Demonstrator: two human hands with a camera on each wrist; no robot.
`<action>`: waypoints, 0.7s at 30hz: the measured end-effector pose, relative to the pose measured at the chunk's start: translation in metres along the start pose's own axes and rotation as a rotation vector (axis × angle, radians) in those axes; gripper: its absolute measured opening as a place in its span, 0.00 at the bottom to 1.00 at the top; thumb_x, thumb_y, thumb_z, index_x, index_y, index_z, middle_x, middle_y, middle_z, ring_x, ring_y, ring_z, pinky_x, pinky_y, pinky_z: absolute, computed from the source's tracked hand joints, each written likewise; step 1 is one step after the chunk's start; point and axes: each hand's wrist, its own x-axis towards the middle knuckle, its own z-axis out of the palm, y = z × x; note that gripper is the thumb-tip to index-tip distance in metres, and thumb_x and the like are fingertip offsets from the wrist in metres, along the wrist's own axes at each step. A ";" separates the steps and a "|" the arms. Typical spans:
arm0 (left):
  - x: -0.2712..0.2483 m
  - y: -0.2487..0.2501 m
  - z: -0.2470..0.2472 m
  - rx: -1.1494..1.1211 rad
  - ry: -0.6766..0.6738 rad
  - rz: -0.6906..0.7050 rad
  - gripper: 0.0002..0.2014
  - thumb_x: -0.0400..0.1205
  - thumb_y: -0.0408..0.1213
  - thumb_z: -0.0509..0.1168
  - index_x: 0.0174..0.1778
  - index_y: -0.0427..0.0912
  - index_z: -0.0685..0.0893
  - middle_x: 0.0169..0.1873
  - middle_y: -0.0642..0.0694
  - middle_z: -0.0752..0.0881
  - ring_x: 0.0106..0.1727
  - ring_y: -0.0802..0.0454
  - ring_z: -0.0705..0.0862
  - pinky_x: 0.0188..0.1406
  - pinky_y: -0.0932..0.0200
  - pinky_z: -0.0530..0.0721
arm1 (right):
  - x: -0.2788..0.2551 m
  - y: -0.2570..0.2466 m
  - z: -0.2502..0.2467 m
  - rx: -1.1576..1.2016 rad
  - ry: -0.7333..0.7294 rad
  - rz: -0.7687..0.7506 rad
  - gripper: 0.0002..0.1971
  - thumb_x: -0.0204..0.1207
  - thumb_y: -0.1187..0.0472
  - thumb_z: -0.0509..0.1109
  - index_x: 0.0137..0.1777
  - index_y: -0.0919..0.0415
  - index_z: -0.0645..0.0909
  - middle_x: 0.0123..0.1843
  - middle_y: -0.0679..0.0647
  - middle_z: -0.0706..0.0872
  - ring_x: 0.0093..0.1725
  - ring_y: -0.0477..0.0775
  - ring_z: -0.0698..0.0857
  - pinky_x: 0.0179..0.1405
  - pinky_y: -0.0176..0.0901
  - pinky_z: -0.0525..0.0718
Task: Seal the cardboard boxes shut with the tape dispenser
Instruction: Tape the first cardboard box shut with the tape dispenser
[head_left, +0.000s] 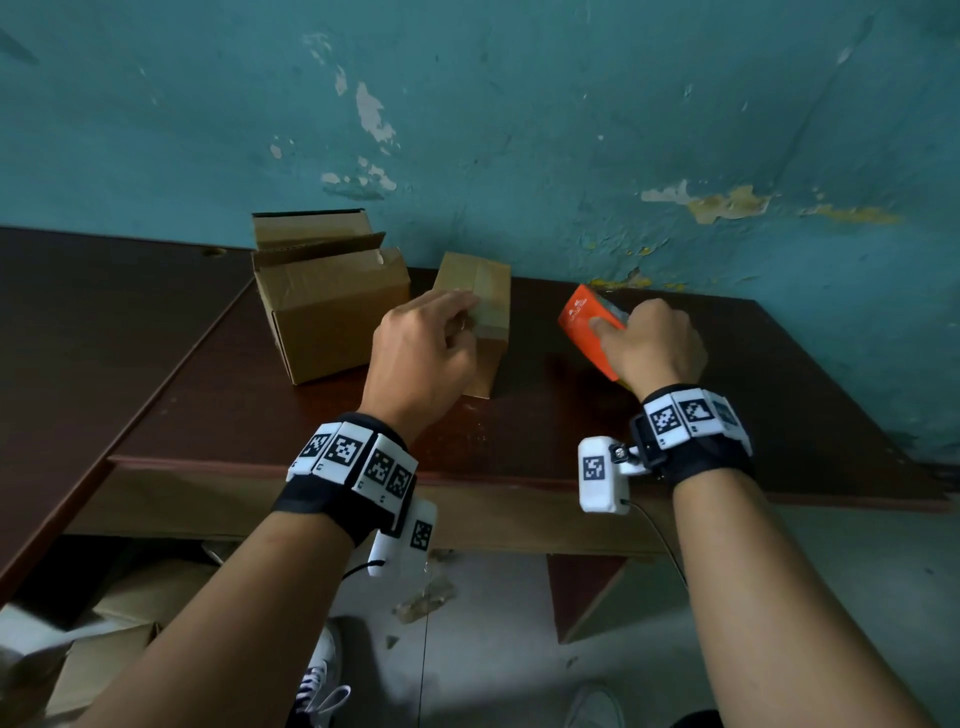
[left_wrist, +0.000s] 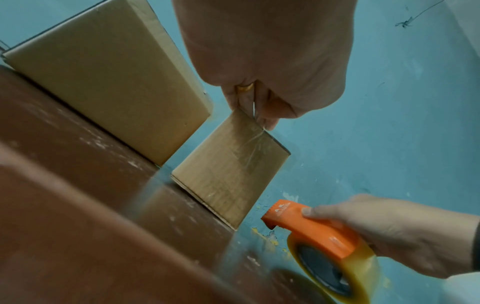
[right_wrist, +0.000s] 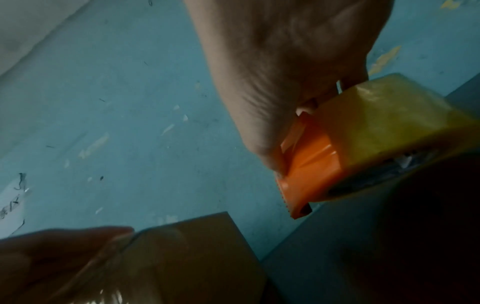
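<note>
Our left hand grips the taped small box on the worktop. Our right hand clamps the tape dispenser just right of it. We think the open big box, far left, needs tape next.

Two hands at a dark red-brown wooden table — one on a box, one on a tape tool.
At frame centre the left hand curls its fingers over the top of a small taped brown cardboard box. Just left of it stands a larger brown cardboard box with its flaps up. Right of centre, the right hand grips an orange plastic tape dispenser, apart from the small box. Behind — a teal painted wall with peeling patches.
</note>
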 end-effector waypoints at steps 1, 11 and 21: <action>0.000 0.001 0.000 -0.023 0.003 -0.010 0.20 0.82 0.32 0.62 0.66 0.36 0.92 0.62 0.43 0.93 0.60 0.51 0.92 0.60 0.52 0.92 | -0.003 -0.003 0.003 -0.012 -0.005 -0.003 0.25 0.84 0.39 0.74 0.65 0.63 0.87 0.62 0.64 0.90 0.62 0.70 0.90 0.48 0.53 0.80; 0.004 0.000 -0.016 -0.227 0.122 -0.214 0.16 0.86 0.29 0.66 0.66 0.44 0.92 0.56 0.52 0.93 0.50 0.55 0.92 0.49 0.57 0.92 | -0.012 -0.009 0.009 0.014 -0.101 -0.013 0.26 0.75 0.37 0.81 0.55 0.61 0.84 0.52 0.60 0.85 0.55 0.68 0.88 0.43 0.52 0.80; 0.022 -0.020 -0.021 -0.350 0.183 -0.457 0.07 0.87 0.37 0.66 0.60 0.46 0.83 0.53 0.49 0.88 0.51 0.54 0.87 0.51 0.52 0.87 | -0.014 -0.040 -0.004 0.589 -0.075 -0.355 0.18 0.87 0.52 0.69 0.42 0.64 0.88 0.39 0.60 0.91 0.43 0.62 0.90 0.51 0.62 0.89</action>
